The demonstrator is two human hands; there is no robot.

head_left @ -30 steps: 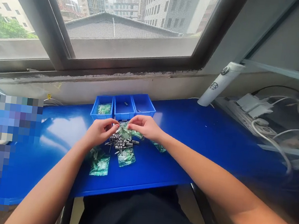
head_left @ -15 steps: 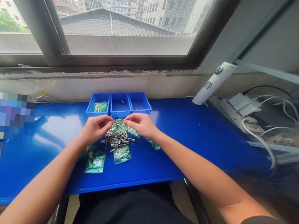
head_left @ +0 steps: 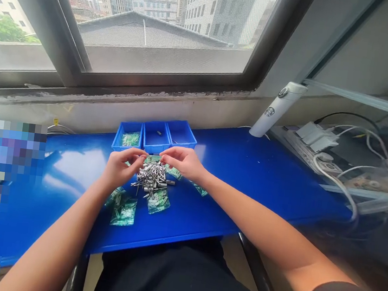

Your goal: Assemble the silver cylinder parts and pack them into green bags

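Note:
A pile of small silvery metal parts (head_left: 153, 177) lies on the blue table between my hands. Over its left side, my left hand (head_left: 125, 163) has thumb and fingers pinched together. My right hand (head_left: 184, 161) is pinched too, over the pile's upper right. What either pinch holds is too small to make out. Green printed packets lie around the pile, one below it (head_left: 158, 201) and another at the lower left (head_left: 124, 212). Behind my hands stand three joined blue bins; the left bin (head_left: 126, 148) holds a green packet, the middle bin (head_left: 156, 148) a small dark part.
A white bottle (head_left: 277, 109) stands at the back right of the blue table (head_left: 239, 178). Farther right are a power strip with white plugs (head_left: 317, 136) and loose cables. A window (head_left: 160, 74) is behind the table. The far left is pixelated.
Both hands are nearly in place, with the left slightly further left. More of the metal pile and of the packets by my left wrist shows.

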